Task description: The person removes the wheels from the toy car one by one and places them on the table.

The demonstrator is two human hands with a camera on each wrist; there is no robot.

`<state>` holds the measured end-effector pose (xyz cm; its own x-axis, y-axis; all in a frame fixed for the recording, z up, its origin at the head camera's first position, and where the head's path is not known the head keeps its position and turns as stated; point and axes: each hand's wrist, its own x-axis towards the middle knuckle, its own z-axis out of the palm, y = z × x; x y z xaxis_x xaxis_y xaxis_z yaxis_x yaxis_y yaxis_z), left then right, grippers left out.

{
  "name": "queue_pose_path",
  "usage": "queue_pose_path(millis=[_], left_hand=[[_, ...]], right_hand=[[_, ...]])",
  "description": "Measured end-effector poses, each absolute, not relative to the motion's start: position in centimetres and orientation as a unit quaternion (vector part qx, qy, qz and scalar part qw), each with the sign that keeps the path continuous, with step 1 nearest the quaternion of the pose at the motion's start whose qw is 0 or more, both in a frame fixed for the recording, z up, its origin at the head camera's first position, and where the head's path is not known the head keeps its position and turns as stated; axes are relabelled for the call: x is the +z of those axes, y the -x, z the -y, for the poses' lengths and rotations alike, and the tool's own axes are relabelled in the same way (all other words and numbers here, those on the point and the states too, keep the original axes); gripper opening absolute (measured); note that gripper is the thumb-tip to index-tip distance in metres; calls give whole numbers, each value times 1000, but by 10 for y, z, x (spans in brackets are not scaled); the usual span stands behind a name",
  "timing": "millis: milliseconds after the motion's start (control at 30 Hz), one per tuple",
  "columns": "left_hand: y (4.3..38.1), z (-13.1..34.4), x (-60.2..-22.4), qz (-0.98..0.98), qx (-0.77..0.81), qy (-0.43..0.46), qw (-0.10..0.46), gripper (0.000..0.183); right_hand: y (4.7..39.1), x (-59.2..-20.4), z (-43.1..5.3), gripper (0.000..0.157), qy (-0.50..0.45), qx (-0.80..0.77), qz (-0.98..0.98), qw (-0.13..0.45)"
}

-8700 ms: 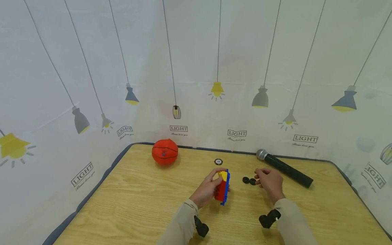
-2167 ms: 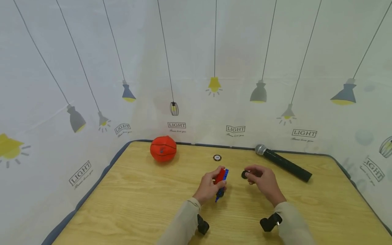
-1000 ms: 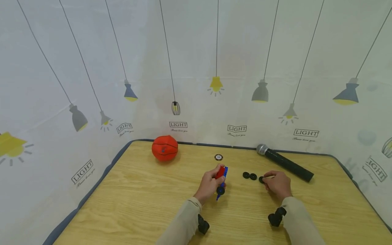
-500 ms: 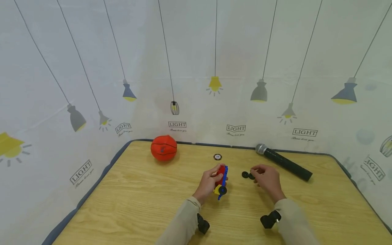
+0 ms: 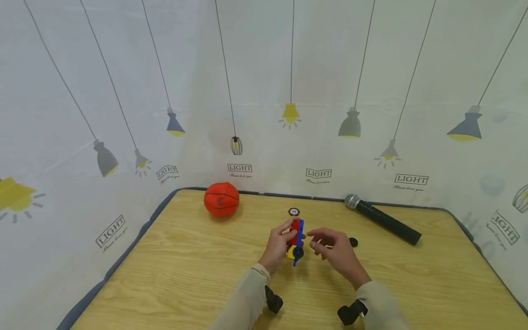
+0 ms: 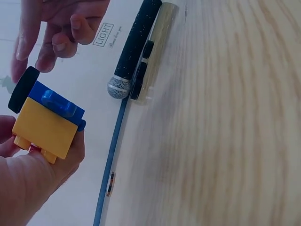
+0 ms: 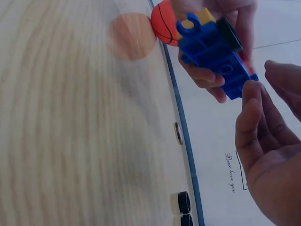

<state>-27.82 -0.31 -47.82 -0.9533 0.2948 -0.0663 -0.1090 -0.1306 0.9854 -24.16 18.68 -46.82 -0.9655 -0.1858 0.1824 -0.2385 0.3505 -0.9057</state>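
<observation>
My left hand (image 5: 275, 247) grips a toy block truck with a red body (image 5: 294, 231), a blue base (image 6: 56, 103) and a yellow block (image 6: 44, 127). One black wheel (image 5: 298, 252) sits on the base at the yellow end. Just right of the truck is my right hand (image 5: 336, 250), its fingers bent loosely with nothing visible between them. In the right wrist view its fingertips are close to the base's far end; contact cannot be made out. A loose black wheel (image 5: 353, 242) lies behind the right hand. Other loose wheels (image 7: 184, 203) show in the wrist views.
A red ball (image 5: 221, 200) marked like a basketball stands at the back left of the wooden table (image 5: 177, 266). A round chip (image 5: 294, 211) lies beyond the truck. At the back right lies a black microphone (image 5: 385, 221). A printed sheet (image 5: 264, 91) surrounds the table.
My right hand has moved left from the loose wheels to beside the truck. The left hand has turned the truck since earlier, bringing the yellow block and its wheel toward me.
</observation>
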Motion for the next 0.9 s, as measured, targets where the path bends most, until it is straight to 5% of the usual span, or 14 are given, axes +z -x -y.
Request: queue_pose_path(millis=[900], left_hand=[[275, 5, -482, -655, 738, -106, 126, 41]], right_hand=[[229, -476, -167, 30, -160, 563, 810, -42]])
